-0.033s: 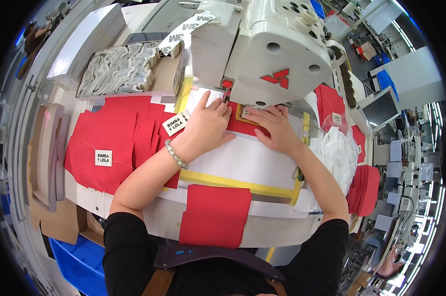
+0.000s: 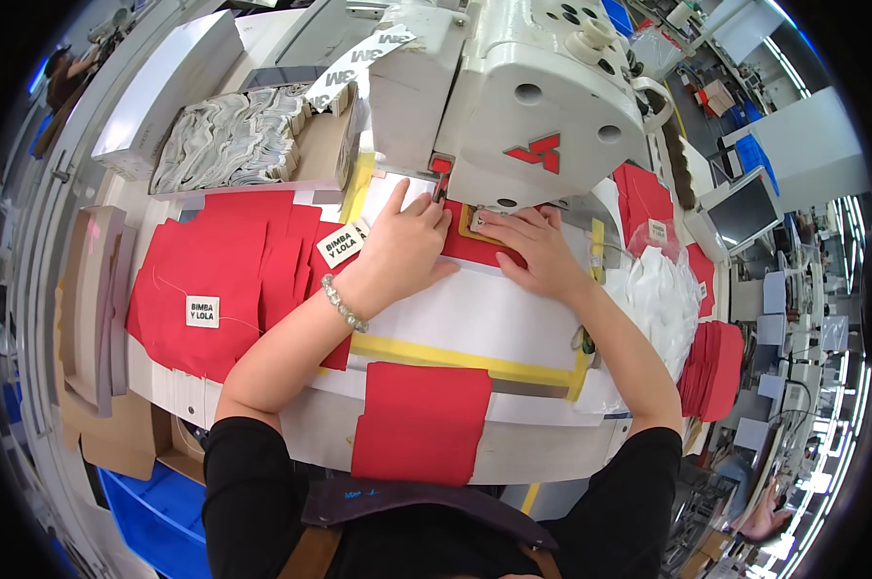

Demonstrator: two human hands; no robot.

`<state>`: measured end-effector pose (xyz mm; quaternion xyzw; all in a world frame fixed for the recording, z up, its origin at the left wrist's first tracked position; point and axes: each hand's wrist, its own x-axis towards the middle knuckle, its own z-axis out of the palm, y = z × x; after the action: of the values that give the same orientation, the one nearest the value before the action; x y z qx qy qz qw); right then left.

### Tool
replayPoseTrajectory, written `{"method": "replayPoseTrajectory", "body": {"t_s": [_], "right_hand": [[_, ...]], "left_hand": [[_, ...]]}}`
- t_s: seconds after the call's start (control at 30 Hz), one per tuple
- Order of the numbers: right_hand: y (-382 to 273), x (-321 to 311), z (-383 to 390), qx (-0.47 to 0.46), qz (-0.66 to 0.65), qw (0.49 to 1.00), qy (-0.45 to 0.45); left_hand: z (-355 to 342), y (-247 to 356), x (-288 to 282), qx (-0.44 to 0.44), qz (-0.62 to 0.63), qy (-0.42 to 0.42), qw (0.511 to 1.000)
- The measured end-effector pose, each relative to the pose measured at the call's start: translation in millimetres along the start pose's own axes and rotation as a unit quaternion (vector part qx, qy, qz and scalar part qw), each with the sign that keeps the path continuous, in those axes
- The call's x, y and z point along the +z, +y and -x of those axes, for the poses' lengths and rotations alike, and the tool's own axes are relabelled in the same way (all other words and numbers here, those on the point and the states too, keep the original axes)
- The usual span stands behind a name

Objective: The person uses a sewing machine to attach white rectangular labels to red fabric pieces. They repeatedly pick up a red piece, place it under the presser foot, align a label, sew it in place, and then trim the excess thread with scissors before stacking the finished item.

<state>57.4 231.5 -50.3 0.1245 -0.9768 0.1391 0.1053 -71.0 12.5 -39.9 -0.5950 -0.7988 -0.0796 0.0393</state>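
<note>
A red fabric piece (image 2: 467, 246) lies under the head of a white sewing machine (image 2: 552, 101). My left hand (image 2: 404, 236) rests at its left edge, open, with thumb and fingers apart. My right hand (image 2: 535, 249) is open too, its fingers laid flat over the fabric's right part, beside a small pale label (image 2: 478, 222) in a yellowish frame under the machine. The right fingers partly hide that frame. Left of my left wrist, white printed labels (image 2: 339, 245) sit by a spread stack of red fabric pieces (image 2: 199, 265), with another label (image 2: 202, 312) on top.
A box of white labels (image 2: 228, 145) stands at the back left. Close to me, a red piece (image 2: 421, 420) hangs over the table's front edge. White plastic film (image 2: 660, 304) and more red pieces (image 2: 711, 372) lie at the right. Yellow tape (image 2: 465, 358) borders the work surface.
</note>
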Motion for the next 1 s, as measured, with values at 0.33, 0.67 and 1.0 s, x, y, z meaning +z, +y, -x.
{"method": "replayPoseTrajectory", "body": {"t_s": [0.33,0.67,1.0], "right_hand": [[2.1,5.8,4.2,-0.016,-0.012,0.999,0.032],[17.0,16.0,-0.2,-0.002,0.034,0.998,0.06],[14.9,15.1,-2.0,-0.01,0.036,0.995,0.09]], "left_hand": [[1.1,-8.5,-0.2,0.024,0.012,0.02,0.999],[-5.2,-17.8,9.5,0.009,0.016,0.049,0.999],[-3.5,-14.5,13.4,-0.012,0.017,0.039,0.999]]}}
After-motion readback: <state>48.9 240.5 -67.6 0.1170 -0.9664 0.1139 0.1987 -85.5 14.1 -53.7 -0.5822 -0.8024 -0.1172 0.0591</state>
